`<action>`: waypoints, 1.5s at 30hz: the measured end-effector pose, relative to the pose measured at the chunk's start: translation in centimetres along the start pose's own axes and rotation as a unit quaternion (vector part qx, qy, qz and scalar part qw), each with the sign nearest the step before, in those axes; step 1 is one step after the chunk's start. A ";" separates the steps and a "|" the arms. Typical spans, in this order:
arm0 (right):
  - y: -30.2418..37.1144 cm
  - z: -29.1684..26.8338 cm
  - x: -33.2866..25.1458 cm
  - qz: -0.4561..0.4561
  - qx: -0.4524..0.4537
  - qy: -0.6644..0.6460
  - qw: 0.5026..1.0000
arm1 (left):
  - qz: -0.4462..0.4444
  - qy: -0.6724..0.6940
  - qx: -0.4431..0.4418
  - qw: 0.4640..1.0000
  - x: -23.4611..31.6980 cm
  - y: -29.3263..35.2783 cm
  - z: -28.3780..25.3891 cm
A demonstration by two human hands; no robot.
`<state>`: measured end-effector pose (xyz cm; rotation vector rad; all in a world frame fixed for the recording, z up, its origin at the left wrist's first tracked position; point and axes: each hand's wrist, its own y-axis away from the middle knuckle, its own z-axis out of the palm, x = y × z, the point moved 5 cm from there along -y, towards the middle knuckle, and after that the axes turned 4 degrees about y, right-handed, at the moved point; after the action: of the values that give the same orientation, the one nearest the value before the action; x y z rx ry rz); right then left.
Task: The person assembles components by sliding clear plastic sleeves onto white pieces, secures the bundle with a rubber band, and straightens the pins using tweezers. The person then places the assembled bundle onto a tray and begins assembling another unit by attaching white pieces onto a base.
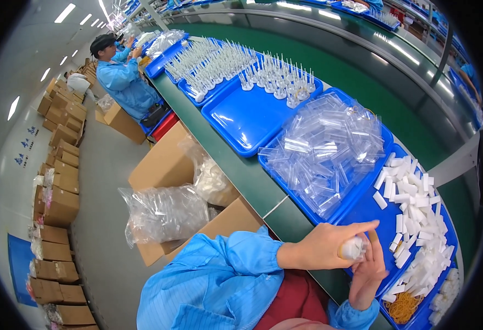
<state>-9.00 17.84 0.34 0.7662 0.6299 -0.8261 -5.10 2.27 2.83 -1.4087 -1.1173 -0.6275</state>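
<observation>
My left hand (324,245) is wrapped round a small whitish bundle (355,248), its index finger stretched out past it. A yellowish edge shows on the bundle's near side; its exact kind is hard to make out. From below, my right hand (369,273) meets it, fingers curled up against the bundle's far side, partly hidden. Both hands are over the near edge of a blue tray (362,206) holding many short white blocks (415,220). In that tray's near corner lies a tangle of yellow rubber bands (402,308).
Another blue tray (261,151) holds clear plastic pieces (324,148). Farther left, a tray (236,124) carries upright white spiked parts (280,77). An open carton (164,162) with plastic bags stands beside the green bench (258,190). A co-worker in blue (123,82) works farther along.
</observation>
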 end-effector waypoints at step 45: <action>1.6 0.6 -2.9 -0.309 -0.041 0.514 0.800 | -0.288 0.291 -0.080 0.909 -2.8 1.8 1.3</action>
<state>-9.12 19.25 3.33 0.9170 1.9651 -0.9147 -4.88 2.98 -0.64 -0.9001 -0.9917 -1.4844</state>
